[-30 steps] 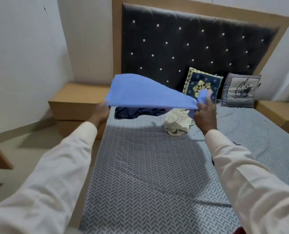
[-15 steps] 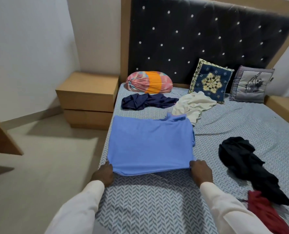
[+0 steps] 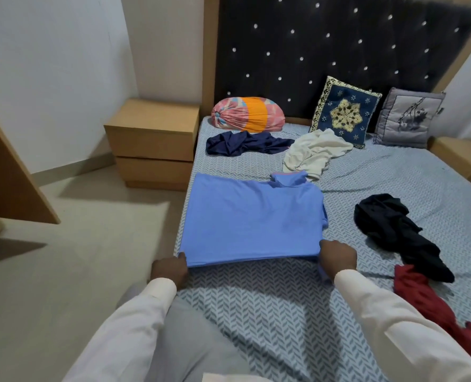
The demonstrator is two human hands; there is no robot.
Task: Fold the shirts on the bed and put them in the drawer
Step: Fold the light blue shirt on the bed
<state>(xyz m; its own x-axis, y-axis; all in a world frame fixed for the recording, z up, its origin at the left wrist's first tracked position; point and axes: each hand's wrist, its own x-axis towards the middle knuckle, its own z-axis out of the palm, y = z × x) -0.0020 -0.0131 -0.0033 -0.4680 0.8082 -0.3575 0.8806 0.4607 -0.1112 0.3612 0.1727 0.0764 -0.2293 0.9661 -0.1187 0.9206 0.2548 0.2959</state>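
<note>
A plain blue shirt lay on a grey herringbone bedsheet, a navy shirt and cream shirt at twelve o'clock, a black shirt and red shirt at three.

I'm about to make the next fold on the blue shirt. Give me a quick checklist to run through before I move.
1. Grip: the left hand and right hand each hold a near corner of the blue shirt: ok.
2. Shirt lies flat and smooth on the bed: ok.
3. Sleeves tucked: some fabric sticks out at the right edge, the rest is hidden: cannot tell.
4. Collar free: the cream shirt lies right against it: not ok.
5. Black shirt and red shirt lie apart from the blue one: ok.
6. Drawer ready: both drawers of the nightstand are shut: not ok.
</note>
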